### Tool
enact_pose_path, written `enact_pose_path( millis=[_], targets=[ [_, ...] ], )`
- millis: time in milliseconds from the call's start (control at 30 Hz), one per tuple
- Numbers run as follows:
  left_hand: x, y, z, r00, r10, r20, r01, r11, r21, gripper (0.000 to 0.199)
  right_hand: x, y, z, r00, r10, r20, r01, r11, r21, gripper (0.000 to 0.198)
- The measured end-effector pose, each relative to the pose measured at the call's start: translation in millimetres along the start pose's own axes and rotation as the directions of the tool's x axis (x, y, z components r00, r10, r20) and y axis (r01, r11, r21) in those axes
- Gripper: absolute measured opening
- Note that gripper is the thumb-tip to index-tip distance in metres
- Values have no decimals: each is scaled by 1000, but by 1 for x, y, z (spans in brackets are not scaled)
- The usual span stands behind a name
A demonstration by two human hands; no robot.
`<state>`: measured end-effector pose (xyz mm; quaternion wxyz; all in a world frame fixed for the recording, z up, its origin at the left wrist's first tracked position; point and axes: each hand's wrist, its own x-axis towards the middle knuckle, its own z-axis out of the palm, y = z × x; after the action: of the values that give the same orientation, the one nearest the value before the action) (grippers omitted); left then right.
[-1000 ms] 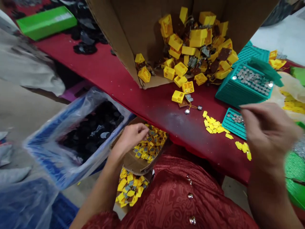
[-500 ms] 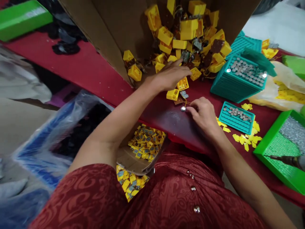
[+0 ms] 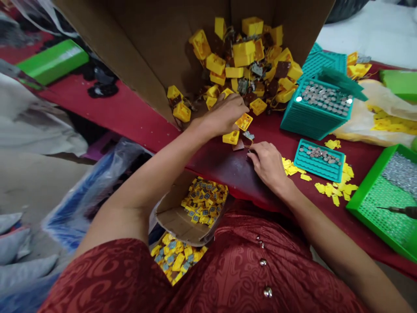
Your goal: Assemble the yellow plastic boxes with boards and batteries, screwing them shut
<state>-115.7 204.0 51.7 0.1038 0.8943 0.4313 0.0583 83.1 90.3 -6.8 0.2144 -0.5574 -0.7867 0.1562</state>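
The person's right hand (image 3: 269,165) has its fingertips drawn together at the end of thin wires (image 3: 250,142), over a small dark part; whether it is pinched or only touched cannot be told. The left hand (image 3: 228,113) reaches down over yellow cases at the carton's mouth, its fingers curled, its grip hidden. Just beside the hands, a case (image 3: 231,138) lies on the table (image 3: 143,121), open and not closed up. Much looks undone: the cardboard carton (image 3: 130,48) holds a jumbled heap (image 3: 244,53) of boxy, smooth plastic cases, many open, with wires and grey parts among them. A lower box (image 3: 172,211) holds many yellow pieces with grey faces; how complete they are is unclear. On the right, a ridged teal tray (image 3: 319,173) bears round metallic discs (image 3: 317,153), with flat yellow pieces (image 3: 335,189) scattered near it.
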Motion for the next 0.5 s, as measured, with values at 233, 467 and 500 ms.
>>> enact_pose_path(
  millis=[233, 467, 500],
  targets=[
    [-35, 55, -21, 996, -83, -27, 77, 982, -172, 40, -44, 17, -65, 984, 3, -176, 28, 985, 173, 23],
    [-86, 112, 22, 935, -220, 280, 355, 534, -767, 54, -113, 20, -93, 967, 27, -253, 17, 986, 168, 17],
    [-94, 119, 28, 906, -242, 346, 420, 413, -808, 56, -119, 22, -92, 974, 17, -226, 19, 988, 154, 16]
  ],
)
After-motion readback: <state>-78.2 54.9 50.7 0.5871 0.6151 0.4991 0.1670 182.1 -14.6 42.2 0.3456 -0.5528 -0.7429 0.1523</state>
